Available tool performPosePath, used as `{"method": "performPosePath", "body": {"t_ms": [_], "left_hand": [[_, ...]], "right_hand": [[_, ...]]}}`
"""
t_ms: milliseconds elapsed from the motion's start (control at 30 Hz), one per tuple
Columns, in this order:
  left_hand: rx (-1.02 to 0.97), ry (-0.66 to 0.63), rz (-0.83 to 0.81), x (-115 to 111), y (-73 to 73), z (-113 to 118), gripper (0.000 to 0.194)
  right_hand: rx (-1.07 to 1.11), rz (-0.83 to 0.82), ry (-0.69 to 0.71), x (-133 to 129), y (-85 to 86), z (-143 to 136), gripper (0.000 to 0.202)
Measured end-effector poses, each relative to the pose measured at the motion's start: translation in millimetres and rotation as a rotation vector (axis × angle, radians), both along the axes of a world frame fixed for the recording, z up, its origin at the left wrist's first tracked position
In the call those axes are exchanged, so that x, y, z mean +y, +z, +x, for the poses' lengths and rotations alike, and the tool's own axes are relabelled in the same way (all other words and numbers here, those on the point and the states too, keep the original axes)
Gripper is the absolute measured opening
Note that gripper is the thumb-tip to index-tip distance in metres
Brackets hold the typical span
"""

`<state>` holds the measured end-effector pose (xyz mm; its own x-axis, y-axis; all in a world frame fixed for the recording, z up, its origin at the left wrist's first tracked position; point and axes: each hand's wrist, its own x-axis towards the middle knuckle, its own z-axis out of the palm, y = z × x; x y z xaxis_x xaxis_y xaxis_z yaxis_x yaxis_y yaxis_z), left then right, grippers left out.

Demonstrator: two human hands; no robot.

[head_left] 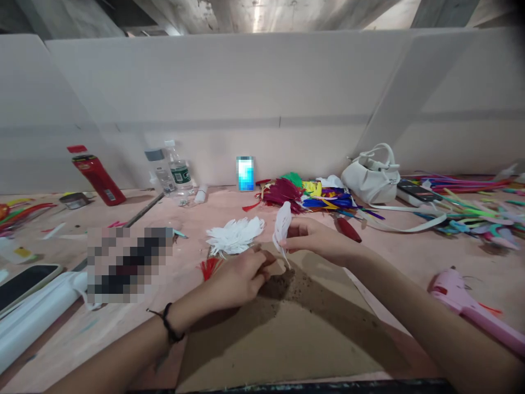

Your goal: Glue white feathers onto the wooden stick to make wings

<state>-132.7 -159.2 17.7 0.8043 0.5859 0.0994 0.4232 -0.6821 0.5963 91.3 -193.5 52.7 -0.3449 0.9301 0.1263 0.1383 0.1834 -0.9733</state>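
My right hand (309, 235) pinches a white feather (282, 224) and holds it upright above a brown cardboard sheet (246, 350). The feather's thin lower end points down at a patch of dark specks on the cardboard. Beside it, my left hand (241, 273) rests low over the sheet with its fingers curled together; whatever is between them is hidden. A pile of white feathers (235, 235) lies just beyond the left hand. Red fibres (209, 268) stick out at the cardboard's left edge.
A pink glue gun (467, 303) lies at right. Behind are colourful feathers (287, 194), a white handbag (371, 175), a lit phone (246, 174), a clear bottle (180, 172) and a tilted red bottle (100, 178). A dark phone (27, 284) and a white roll (41, 312) lie left.
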Motion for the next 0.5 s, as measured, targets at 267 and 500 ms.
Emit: {"method": "performPosePath", "body": {"t_ms": [267, 500], "left_hand": [[0.008, 0.006, -0.565, 7.4, -0.6, -0.4, 0.026], [-0.01, -0.029, -0.685, 10.8, 2.2, -1.5, 0.017]], "right_hand": [[-0.03, 0.045, -0.046, -5.4, -10.2, -17.1, 0.009], [-0.177, 0.018, -0.088, -7.9, -19.0, -21.1, 0.012]]}}
